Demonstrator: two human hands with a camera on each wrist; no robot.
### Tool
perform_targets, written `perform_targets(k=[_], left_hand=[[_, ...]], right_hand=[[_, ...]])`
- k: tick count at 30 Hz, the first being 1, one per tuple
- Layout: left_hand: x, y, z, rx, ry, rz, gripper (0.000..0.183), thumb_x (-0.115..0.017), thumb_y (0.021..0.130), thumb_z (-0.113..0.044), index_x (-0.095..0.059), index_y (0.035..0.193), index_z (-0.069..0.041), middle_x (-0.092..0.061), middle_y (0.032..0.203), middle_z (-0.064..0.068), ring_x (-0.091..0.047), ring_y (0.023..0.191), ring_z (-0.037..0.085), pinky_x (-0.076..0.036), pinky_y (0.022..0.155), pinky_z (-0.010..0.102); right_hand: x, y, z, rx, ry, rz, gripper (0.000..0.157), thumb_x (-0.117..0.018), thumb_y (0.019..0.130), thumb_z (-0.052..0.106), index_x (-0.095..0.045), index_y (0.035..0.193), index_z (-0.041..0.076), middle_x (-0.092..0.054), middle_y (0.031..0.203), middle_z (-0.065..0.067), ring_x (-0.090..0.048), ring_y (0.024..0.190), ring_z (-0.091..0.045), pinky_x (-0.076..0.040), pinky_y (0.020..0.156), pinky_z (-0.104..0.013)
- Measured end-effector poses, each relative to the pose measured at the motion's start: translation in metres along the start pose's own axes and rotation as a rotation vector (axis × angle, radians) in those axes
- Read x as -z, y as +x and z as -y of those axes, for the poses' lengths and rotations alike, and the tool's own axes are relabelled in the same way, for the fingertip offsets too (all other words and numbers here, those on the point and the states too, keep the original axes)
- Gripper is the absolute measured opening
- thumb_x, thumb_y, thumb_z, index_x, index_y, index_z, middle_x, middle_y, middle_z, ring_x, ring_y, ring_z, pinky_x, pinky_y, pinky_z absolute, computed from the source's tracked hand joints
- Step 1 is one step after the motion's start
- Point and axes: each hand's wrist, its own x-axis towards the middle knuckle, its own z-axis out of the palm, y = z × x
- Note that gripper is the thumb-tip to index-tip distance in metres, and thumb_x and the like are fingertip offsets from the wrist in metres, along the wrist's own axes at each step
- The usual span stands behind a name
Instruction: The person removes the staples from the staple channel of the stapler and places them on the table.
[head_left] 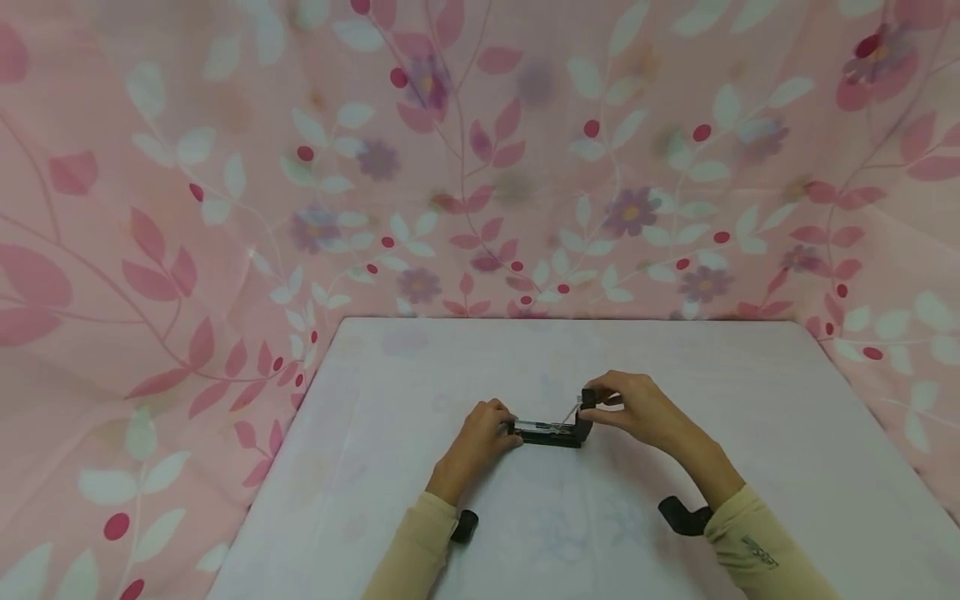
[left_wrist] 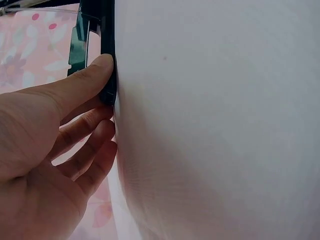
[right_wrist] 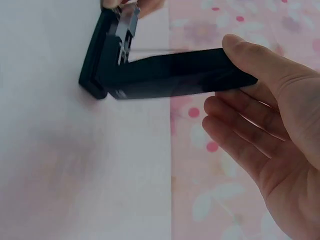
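A black stapler lies on the white table with its top arm swung up, roughly at a right angle to the base. My left hand pinches the left end of the base between thumb and fingers, close to the tabletop. In the right wrist view the raised top arm has its free end pinched by my right hand. The metal staple channel lies exposed along the base, and a thin rod slants from it up to the raised arm. In the left wrist view only part of the base shows.
The white-covered table meets a pink floral curtain at its back and sides. Black camera mounts stick out at the left wrist and the right wrist, just above the table.
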Motion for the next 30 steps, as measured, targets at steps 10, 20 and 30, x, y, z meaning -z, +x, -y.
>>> perform_targets(k=[10,20,30], left_hand=[[0.001,0.000,0.002,-0.015,0.019,0.000,0.032,-0.082,0.080,-0.026,-0.076,0.104,-0.006,-0.067,0.102,0.003,-0.058,0.096,0.019,-0.049,0.083,0.031],[0.001,0.002,0.004,-0.045,0.040,-0.006,0.034,-0.082,0.079,-0.026,-0.076,0.105,-0.005,-0.067,0.102,0.004,-0.059,0.095,0.021,-0.050,0.083,0.031],[0.000,0.004,0.003,-0.055,0.030,0.000,0.033,-0.082,0.079,-0.025,-0.075,0.105,-0.005,-0.067,0.103,0.004,-0.059,0.096,0.020,-0.049,0.083,0.031]], right_hand=[[0.024,-0.027,-0.025,-0.085,-0.063,0.020,0.033,-0.082,0.078,0.021,-0.072,0.104,0.004,-0.071,0.093,-0.001,-0.068,0.086,-0.021,-0.058,0.079,-0.039],[0.022,-0.043,-0.046,-0.145,-0.125,0.047,0.034,-0.082,0.078,0.020,-0.072,0.104,0.001,-0.069,0.089,-0.001,-0.065,0.082,-0.016,-0.058,0.074,-0.035],[0.011,-0.055,-0.060,-0.198,-0.175,0.059,0.032,-0.081,0.080,0.019,-0.072,0.104,-0.001,-0.068,0.086,-0.001,-0.062,0.079,-0.014,-0.057,0.071,-0.034]])
